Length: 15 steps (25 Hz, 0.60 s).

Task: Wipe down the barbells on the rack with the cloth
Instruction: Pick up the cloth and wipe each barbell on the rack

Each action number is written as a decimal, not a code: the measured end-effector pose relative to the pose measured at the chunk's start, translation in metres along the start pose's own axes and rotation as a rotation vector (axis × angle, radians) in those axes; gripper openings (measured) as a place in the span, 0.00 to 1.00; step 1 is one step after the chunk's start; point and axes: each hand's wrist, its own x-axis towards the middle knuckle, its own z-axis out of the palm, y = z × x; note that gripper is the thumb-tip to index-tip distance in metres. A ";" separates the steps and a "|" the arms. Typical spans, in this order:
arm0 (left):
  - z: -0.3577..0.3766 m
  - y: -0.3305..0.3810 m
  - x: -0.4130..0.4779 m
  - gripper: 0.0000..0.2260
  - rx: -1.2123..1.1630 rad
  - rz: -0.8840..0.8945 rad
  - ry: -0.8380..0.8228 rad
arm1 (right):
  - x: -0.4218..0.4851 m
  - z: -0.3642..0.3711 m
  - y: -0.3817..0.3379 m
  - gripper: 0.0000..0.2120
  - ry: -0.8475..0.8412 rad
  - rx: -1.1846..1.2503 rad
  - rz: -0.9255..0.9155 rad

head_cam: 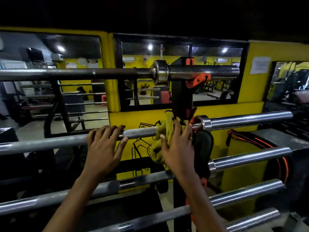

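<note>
Cloth [157, 148], yellow and limp, lay bunched over the bar [140, 132] second from the top of the rack [181, 97]. It sat just left of the collar [203, 122], with a loose fold hanging below. It looked light and soft, likely to slide or drop unless pressed to the steel, so wrapping it around the shaft seemed the best hold. The right grip [177, 144] lay on it with fingers splayed and fairly straight and the thumb on the hanging fold, pressing it to the bar rather than fisting it. The bar looked heavy, stiff and knurled, and unlikely to roll far in its cradle. The left grip [103, 144] was near the cloth on its left, fingers hooked over the shaft and thumb beneath. A bare knurled stretch showed between the two. Other bars [247, 158] lay above and below.
</note>
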 end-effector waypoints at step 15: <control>-0.022 -0.027 0.011 0.28 -0.037 0.197 -0.260 | 0.000 0.010 0.009 0.31 0.207 -0.122 -0.134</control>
